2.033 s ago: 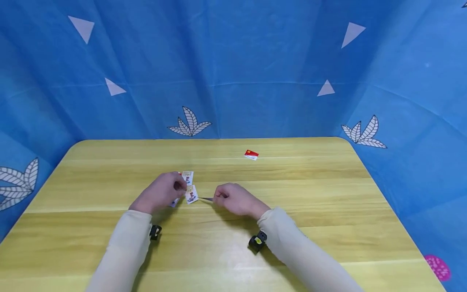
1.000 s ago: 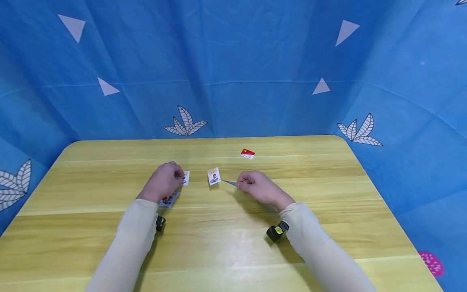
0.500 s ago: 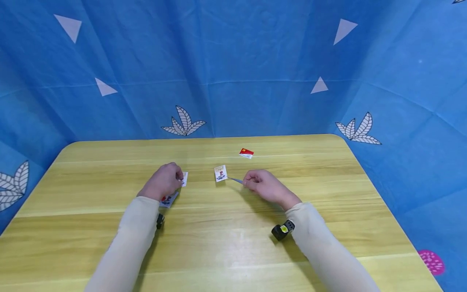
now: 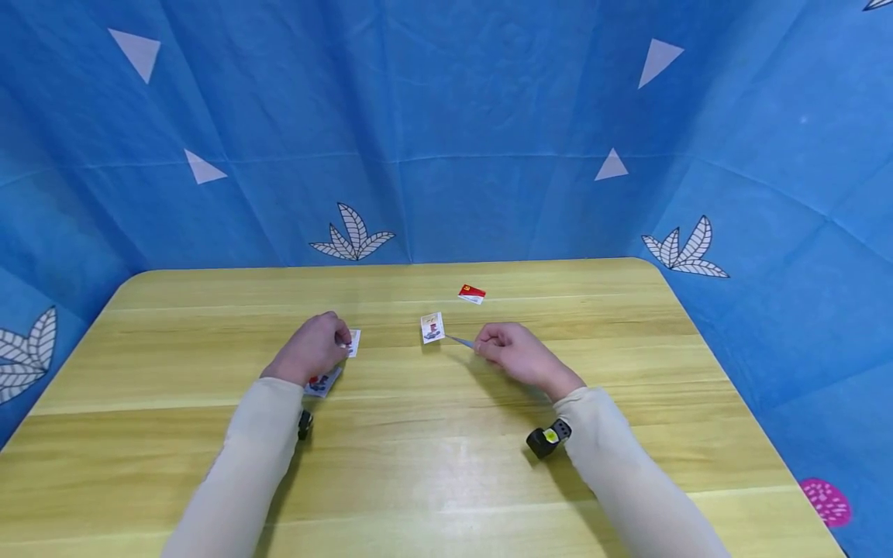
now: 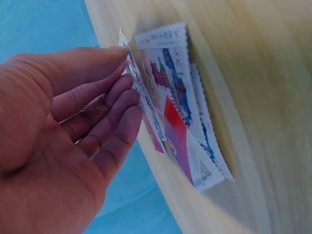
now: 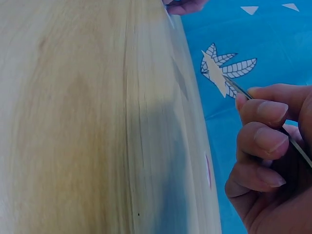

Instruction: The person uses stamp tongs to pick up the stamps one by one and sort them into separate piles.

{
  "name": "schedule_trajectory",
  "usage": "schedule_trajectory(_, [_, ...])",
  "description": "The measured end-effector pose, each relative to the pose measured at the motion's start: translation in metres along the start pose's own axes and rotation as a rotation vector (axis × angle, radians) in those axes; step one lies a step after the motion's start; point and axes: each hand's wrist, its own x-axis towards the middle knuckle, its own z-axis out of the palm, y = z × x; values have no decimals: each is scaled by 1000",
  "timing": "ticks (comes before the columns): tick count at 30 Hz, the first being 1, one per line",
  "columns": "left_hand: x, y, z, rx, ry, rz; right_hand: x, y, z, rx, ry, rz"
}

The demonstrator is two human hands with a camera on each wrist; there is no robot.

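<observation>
My right hand (image 4: pixel 519 355) grips a pair of tweezers (image 4: pixel 460 341). Their tips hold a postage stamp (image 4: pixel 432 328) by its edge, raised over the table. In the right wrist view the same stamp (image 6: pixel 214 73) shows its pale back, and the tweezers (image 6: pixel 237 88) run between thumb and fingers. Left of it, my left hand (image 4: pixel 312 349) pinches another stamp (image 5: pixel 141 87) between thumb and fingers. Just beyond those fingers, a small overlapping pile of stamps (image 5: pixel 168 68) with perforated edges lies on the table; part of the pile (image 4: pixel 323 382) shows under the hand.
A red and white stamp (image 4: pixel 472 294) lies alone near the back of the wooden table (image 4: pixel 432 465). A blue patterned cloth (image 4: pixel 488 116) hangs behind the table and along its sides.
My right hand has carried the tweezered stamp up and rightward, away from the left hand's stamps. The left hand shifted slightly early on, then stayed nearly still.
</observation>
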Motion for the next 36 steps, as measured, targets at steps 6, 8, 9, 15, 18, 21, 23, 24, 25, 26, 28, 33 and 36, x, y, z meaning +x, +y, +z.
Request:
schedule_trajectory(6, [0, 0, 2, -9, 5, 4, -2, 0, -3, 9, 5, 0])
schedule_trajectory(8, [0, 1, 2, -7, 8, 9, -3, 1, -5, 4, 8, 4])
schedule_trajectory(9, [1, 1, 2, -5, 10, 10, -3, 1, -6, 5, 9, 7])
schedule_trajectory(15, [0, 0, 2, -8, 7, 9, -5, 6, -11, 13, 12, 1])
schedule_trajectory(18, [-1, 0, 2, -4, 7, 13, -5, 8, -13, 21, 15, -4])
schedule_trajectory(21, [-2, -1, 2, -1, 5, 18, -6, 10, -13, 26, 19, 7])
schedule_trajectory(23, [-3, -1, 1, -1, 1, 19, -6, 11, -14, 32, 20, 20])
schedule_trajectory(24, [-3, -1, 1, 0, -1, 20, -7, 12, -14, 36, 19, 27])
schedule_trajectory(25, [-3, -1, 1, 2, -2, 20, -8, 12, -15, 41, 18, 31])
schedule_trajectory(26, [-3, -1, 1, 3, -2, 22, -8, 13, -15, 46, 19, 35])
schedule_trajectory(28, [-3, -2, 1, 7, 1, 26, -9, 14, -17, 55, 21, 40])
schedule_trajectory(33, [-2, -1, 1, 16, 1, 33, -11, 15, -24, 61, 27, 42])
schedule_trajectory(36, [-1, -1, 1, 25, -4, 35, -13, 16, -28, 54, 30, 43])
